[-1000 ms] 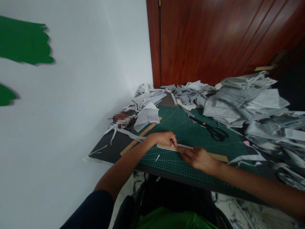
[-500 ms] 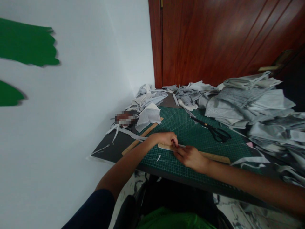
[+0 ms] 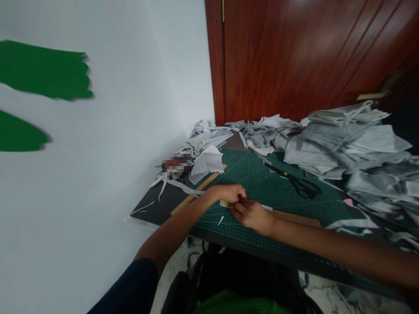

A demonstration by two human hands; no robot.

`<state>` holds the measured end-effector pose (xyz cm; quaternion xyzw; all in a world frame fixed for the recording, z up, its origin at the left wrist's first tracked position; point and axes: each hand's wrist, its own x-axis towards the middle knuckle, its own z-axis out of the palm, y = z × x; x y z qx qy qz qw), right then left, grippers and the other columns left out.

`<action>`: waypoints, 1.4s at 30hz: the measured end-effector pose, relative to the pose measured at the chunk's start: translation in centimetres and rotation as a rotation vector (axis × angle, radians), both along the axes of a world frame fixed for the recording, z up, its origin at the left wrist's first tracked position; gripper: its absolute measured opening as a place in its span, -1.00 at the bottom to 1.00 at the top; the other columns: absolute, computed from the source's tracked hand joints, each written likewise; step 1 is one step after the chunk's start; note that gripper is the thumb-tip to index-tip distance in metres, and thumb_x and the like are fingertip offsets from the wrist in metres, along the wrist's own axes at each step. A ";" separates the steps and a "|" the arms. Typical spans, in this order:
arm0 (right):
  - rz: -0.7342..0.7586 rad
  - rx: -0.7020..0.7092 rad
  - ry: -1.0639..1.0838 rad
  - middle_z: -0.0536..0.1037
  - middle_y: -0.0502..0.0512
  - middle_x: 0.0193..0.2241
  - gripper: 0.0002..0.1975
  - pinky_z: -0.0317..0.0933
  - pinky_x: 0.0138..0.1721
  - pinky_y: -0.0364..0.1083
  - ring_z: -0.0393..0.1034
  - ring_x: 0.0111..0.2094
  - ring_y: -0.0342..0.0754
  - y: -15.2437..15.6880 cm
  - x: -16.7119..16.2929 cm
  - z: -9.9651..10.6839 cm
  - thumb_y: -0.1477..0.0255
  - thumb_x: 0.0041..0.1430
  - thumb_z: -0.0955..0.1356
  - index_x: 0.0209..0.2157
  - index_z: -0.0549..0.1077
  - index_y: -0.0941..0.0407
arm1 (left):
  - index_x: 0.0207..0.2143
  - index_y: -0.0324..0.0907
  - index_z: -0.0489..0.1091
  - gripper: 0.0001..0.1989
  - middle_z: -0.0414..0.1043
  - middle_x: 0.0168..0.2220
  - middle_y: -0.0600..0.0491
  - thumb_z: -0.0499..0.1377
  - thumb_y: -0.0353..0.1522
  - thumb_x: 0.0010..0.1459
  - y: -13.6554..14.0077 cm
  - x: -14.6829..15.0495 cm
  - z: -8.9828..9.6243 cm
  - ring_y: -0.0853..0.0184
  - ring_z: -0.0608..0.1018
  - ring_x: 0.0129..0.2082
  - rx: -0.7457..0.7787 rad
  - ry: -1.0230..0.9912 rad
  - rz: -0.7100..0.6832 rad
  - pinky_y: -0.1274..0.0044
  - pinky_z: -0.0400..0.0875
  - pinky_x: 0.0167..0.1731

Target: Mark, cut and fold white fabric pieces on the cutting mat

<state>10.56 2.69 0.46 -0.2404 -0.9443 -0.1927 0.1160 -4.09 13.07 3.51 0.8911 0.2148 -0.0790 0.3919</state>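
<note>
My left hand (image 3: 233, 192) is curled closed over the near part of the cutting mat, its fingertips meeting those of my right hand (image 3: 251, 214). Between the two hands, a narrow white fabric strip (image 3: 266, 207) is pinched along a wooden ruler (image 3: 296, 218). The fingers cover most of the strip, and the ruler's middle is hidden under my right hand. A second wooden ruler (image 3: 183, 204) lies slantwise beyond my left forearm. Just in front of my hands, a small white scrap (image 3: 221, 220) rests on the green cutting mat (image 3: 255, 174).
Black-handled scissors (image 3: 303, 187) lie on the mat to the right. A tall pile of grey fabric (image 3: 343, 144) stands at the right rear, with more grey pieces (image 3: 206, 137) heaped by the wall. Loose strips (image 3: 353, 223) lie near my right forearm.
My right hand has shifted left along the ruler, closer under my left hand. More of the white strip shows to its right. The whole view has moved slightly.
</note>
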 end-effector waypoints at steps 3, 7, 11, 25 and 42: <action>-0.015 -0.008 0.010 0.60 0.18 -0.36 -0.76 0.34 -0.39 -0.03 0.52 -0.37 0.03 0.2 -0.2 -0.5 0.67 0.34 0.26 -0.16 0.56 0.24 | -0.51 -0.26 0.46 -0.80 0.28 -0.54 0.20 0.21 -0.69 -0.12 -0.1 0.0 0.3 0.44 0.34 -0.49 0.002 0.010 0.010 0.61 0.21 -0.46; -0.033 -0.026 0.012 0.59 0.19 -0.37 -0.75 0.31 -0.44 -0.05 0.51 -0.42 0.00 0.3 -0.7 -0.9 0.67 0.34 0.25 -0.15 0.55 0.24 | -0.51 -0.25 0.46 -0.77 0.26 -0.52 0.19 0.19 -0.71 -0.14 -0.1 0.1 0.4 0.44 0.34 -0.47 0.008 0.015 0.013 0.61 0.22 -0.45; -0.048 -0.044 0.012 0.59 0.23 -0.35 -0.74 0.30 -0.43 -0.04 0.51 -0.42 0.02 0.1 -1.4 -0.7 0.70 0.31 0.24 -0.14 0.55 0.26 | -0.54 -0.24 0.45 -0.76 0.25 -0.53 0.19 0.18 -0.71 -0.17 0.0 0.1 0.4 0.42 0.35 -0.45 0.007 0.021 0.006 0.61 0.22 -0.46; -0.066 -0.116 -0.016 0.60 0.32 -0.31 -0.77 0.32 -0.36 0.05 0.50 -0.38 0.09 0.4 -4.0 -0.8 0.67 0.28 0.27 -0.16 0.56 0.27 | -0.35 -0.21 0.62 -0.51 0.50 -0.44 0.15 0.05 -0.74 -0.21 0.8 -0.2 -1.5 0.39 0.48 -0.37 -0.011 -0.010 0.057 0.61 0.35 -0.34; -0.081 -0.081 -0.008 0.59 0.33 -0.29 -0.75 0.34 -0.38 0.08 0.51 -0.34 0.13 0.3 -5.3 -1.0 0.66 0.29 0.23 -0.16 0.53 0.27 | -0.30 -0.18 0.64 -0.57 0.54 -0.42 0.12 0.11 -0.70 -0.09 0.9 -0.6 -1.6 0.42 0.51 -0.39 0.004 -0.035 0.068 0.64 0.38 -0.36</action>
